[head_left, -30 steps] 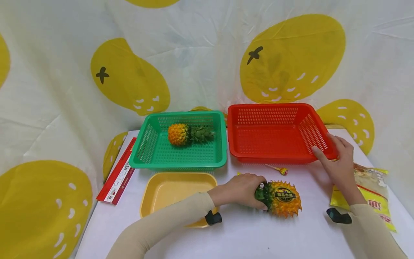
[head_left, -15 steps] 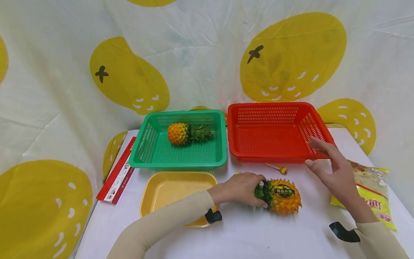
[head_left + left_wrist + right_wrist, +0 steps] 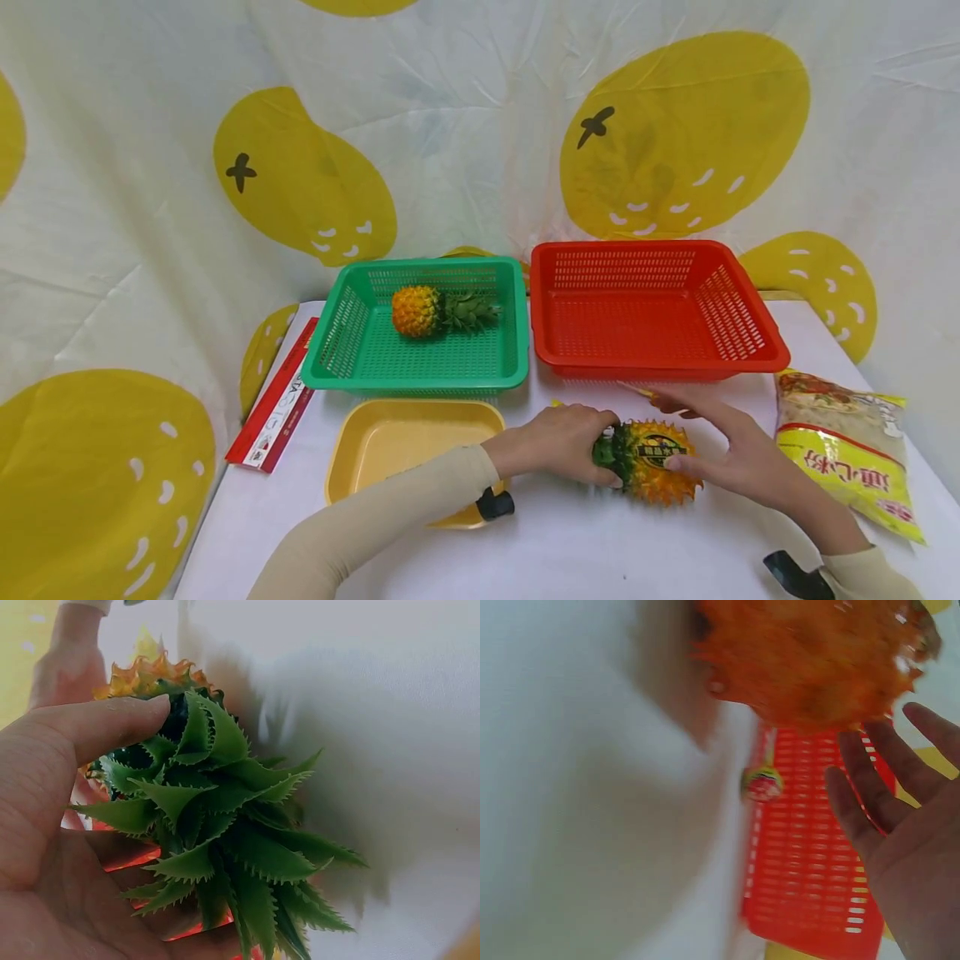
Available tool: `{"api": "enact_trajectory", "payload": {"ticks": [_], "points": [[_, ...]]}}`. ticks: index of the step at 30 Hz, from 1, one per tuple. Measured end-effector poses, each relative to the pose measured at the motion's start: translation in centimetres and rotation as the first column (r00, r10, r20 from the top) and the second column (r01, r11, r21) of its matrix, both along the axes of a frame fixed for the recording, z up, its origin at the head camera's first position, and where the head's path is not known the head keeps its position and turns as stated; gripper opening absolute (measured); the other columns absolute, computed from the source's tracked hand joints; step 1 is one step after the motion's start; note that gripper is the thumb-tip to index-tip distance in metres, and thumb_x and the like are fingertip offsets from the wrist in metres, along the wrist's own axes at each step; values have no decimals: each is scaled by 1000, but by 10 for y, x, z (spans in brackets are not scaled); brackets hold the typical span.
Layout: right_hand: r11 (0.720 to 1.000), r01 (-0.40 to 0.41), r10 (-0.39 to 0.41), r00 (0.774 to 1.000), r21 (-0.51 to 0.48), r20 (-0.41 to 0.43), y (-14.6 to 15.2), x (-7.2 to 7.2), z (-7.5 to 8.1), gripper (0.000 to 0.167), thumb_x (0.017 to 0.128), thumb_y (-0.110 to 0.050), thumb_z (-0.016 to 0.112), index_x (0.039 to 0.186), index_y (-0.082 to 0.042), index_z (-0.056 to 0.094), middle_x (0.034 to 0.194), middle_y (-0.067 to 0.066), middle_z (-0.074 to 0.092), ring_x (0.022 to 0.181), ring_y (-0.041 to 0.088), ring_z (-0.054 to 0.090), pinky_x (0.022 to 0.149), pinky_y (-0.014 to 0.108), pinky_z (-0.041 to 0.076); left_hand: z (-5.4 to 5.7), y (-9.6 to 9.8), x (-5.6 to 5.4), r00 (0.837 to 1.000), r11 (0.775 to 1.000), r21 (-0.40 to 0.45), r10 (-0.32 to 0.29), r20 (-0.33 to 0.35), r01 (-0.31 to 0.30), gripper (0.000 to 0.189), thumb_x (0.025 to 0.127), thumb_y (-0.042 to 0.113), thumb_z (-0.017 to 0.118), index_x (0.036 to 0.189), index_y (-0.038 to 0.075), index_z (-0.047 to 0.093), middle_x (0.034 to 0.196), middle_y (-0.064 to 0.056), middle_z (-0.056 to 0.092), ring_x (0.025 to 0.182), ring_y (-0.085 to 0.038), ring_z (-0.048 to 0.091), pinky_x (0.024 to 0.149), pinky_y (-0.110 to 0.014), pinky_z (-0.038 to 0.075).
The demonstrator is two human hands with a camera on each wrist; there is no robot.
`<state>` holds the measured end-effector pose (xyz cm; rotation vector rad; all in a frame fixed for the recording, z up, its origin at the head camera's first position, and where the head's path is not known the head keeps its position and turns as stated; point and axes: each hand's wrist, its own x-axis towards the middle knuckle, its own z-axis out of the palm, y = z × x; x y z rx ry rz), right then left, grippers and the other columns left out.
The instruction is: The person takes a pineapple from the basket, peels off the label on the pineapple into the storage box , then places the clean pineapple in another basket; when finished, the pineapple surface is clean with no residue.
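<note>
A small orange pineapple [image 3: 649, 485] with a dark label lies on its side on the white table, crown to the left. My left hand [image 3: 562, 440] grips it where the leafy crown [image 3: 217, 802] meets the fruit, thumb on the near side. My right hand [image 3: 738, 457] reaches over the fruit's right end, its thumb overlapping the label area in the head view. In the right wrist view the fingers of my right hand [image 3: 922, 825] are extended and spread beside the spiky fruit [image 3: 810, 660]. A lollipop [image 3: 763, 785] lies behind the pineapple, mostly covered by my right hand in the head view.
A green basket [image 3: 420, 382] holding another pineapple [image 3: 417, 312] stands at the back beside a red basket [image 3: 660, 365]. A yellow tray [image 3: 375, 417] sits under my left forearm. A red-and-white box [image 3: 273, 408] lies far left, a yellow food bag [image 3: 847, 450] at right.
My right hand has left the red basket's right front corner and moved down and left to the pineapple's right end. My left hand keeps its grip in place.
</note>
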<state>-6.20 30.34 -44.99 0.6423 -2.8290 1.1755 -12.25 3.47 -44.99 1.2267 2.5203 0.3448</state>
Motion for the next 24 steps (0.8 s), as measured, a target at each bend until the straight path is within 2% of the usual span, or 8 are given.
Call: {"api": "enact_trajectory", "payload": {"ticks": [3,6,10,12,15,18,24], "points": [[1000,-12,11,999,13,45,-2,3,-7,89,84,-24,92,160,-26,47,144,-3,63,124,13,57,97,51,54,-1,-1,-2,1000,1000,6,1,4,-1,69,87,60,79,142,21,63,118,13,70,99,-3,64,74,-22,50],[1000,-11,10,996,14,89,-2,5,-13,88,84,-29,92,160,-27,48,150,-1,59,130,18,53,96,70,48,-1,-2,-3,1000,1000,8,1,13,-1,70,88,61,78,144,22,63,121,13,70,102,-3,64,76,-22,50],[1000,6,-6,991,7,131,-3,7,-20,85,83,-34,92,157,-27,51,151,1,57,132,26,49,96,76,44,-1,-2,-4,1000,1000,5,4,30,-5,72,88,62,78,146,22,62,125,13,69,106,-5,64,80,-24,51],[1000,13,-14,990,13,141,-4,7,-22,83,83,-35,93,155,-28,52,148,0,58,128,26,52,97,71,47,0,-2,-4,999,1000,3,10,40,-10,73,87,62,78,146,22,62,126,13,69,107,-5,64,81,-25,51],[1000,21,-23,987,14,157,-6,7,-24,82,83,-35,93,154,-29,52,144,0,60,120,21,57,95,53,54,1,-2,-5,999,1000,10,17,49,-17,72,87,62,79,144,21,63,125,13,69,106,-5,63,81,-24,51],[1000,30,-31,982,7,184,-7,6,-25,80,84,-35,92,154,-30,51,142,0,60,115,16,58,90,37,55,2,-3,-7,999,999,23,21,42,-22,71,86,61,81,140,18,66,121,12,70,103,-4,62,82,-22,50],[999,42,-38,974,-13,223,-8,5,-29,78,86,-32,90,154,-28,51,138,2,61,109,17,60,85,35,55,5,-5,-9,1000,1000,27,14,18,-14,76,83,65,83,139,16,66,122,8,69,105,-4,62,86,-22,50]]}}
